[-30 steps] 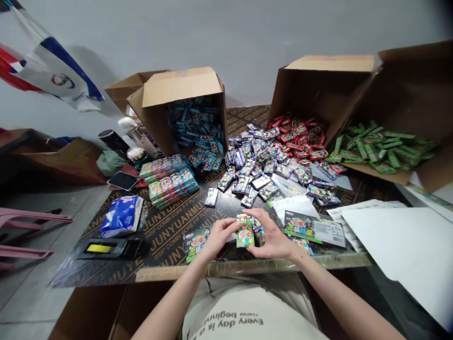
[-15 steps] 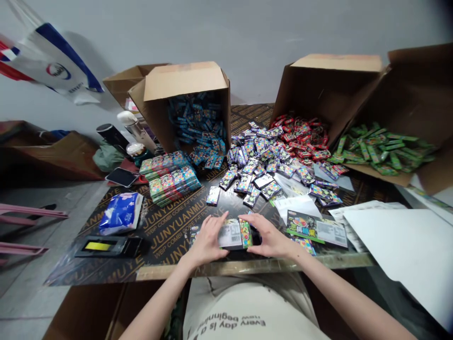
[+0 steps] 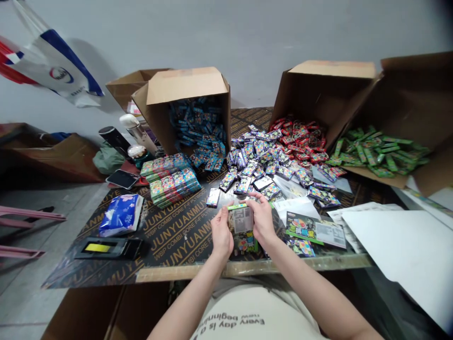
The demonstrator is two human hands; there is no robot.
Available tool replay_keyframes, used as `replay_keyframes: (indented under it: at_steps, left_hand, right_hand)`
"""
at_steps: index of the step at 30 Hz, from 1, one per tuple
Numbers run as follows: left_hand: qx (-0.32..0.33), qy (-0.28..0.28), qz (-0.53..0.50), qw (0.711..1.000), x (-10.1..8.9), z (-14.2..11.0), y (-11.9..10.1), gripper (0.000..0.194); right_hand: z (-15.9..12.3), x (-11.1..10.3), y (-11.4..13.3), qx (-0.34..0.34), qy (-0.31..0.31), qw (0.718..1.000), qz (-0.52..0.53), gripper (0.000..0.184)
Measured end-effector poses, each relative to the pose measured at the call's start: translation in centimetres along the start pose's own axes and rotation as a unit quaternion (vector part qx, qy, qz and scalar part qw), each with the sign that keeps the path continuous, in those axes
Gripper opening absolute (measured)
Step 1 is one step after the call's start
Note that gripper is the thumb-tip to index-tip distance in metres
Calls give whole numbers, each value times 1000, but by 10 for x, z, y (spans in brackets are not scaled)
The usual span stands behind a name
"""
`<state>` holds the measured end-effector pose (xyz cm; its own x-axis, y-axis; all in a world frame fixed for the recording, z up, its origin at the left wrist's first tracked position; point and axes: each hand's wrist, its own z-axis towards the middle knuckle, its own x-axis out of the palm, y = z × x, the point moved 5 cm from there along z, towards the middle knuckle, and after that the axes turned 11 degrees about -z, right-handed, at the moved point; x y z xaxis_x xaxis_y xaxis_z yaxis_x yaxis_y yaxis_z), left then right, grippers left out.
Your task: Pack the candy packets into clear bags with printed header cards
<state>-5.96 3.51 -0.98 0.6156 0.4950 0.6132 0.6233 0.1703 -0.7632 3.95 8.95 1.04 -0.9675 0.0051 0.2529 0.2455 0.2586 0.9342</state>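
Both hands grip a dark printed card [image 3: 244,229] with a pale label panel and colourful lettering, held up near the table's front edge. Along its top a narrow green edge shows; whatever lies behind the card is hidden. My left hand [image 3: 222,232] is closed on the card's left side, thumb upward. My right hand [image 3: 262,219] pinches the right side and upper corner. Just beyond lies a heap of small purple packets [image 3: 256,148], a single packet [image 3: 213,197] apart at its left. A similar flat card [image 3: 314,229] lies right of my hands, over a colourful packet [image 3: 300,247].
Cardboard boxes hold blue packets [image 3: 198,125], red packets [image 3: 300,137] and green packets [image 3: 382,151]. Bundled packets [image 3: 173,182] are stacked at left, near a phone [image 3: 122,179], a blue tissue pack [image 3: 121,215] and a black tape holder [image 3: 108,248]. White sheets [image 3: 396,245] lie at right.
The card lay flat behind a green packet, then was folded over it on the table. Now it is lifted and turned upright, with both hands closer together around it.
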Motion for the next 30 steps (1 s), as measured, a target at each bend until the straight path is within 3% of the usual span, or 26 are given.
replay_keyframes:
  at_steps: [3, 8, 10, 12, 14, 16, 19, 26, 28, 30]
  left_hand:
    - [-61, -26, -53, 996, 1, -2, 0, 36]
    - [-131, -9, -21, 991, 0, 7, -10, 26]
    - [-103, 10, 18, 994, 1, 11, -18, 23]
    - [-13, 39, 99, 994, 3, 12, -32, 16]
    - [83, 87, 206, 971, 10, 10, -46, 8]
    - [125, 133, 289, 940, 17, 8, -54, 10]
    - [94, 151, 333, 926, 19, 13, -57, 13]
    - [9, 174, 308, 935, 22, 23, -52, 14]
    - [19, 196, 327, 924, 26, 21, -54, 13]
    - [71, 224, 377, 896, 32, 17, -59, 13]
  right_hand:
    - [-2, -4, 2, 13, 21, 999, 21, 35]
    - [1, -9, 4, 70, 88, 992, 49, 39]
    - [5, -12, 2, 96, 113, 989, 24, 35]
    - [7, -16, 2, 79, 133, 988, -16, 22]
    - [8, -23, 6, 5, 130, 989, -67, 12]
    - [4, -29, 12, -79, 117, 984, -107, 12]
    - [-1, -36, 17, -134, 103, 975, -147, 13]
    - [4, -34, 25, -153, 121, 958, -210, 13]
    - [5, -34, 29, -159, 132, 953, -221, 15]
    - [4, -35, 32, -161, 146, 949, -230, 16]
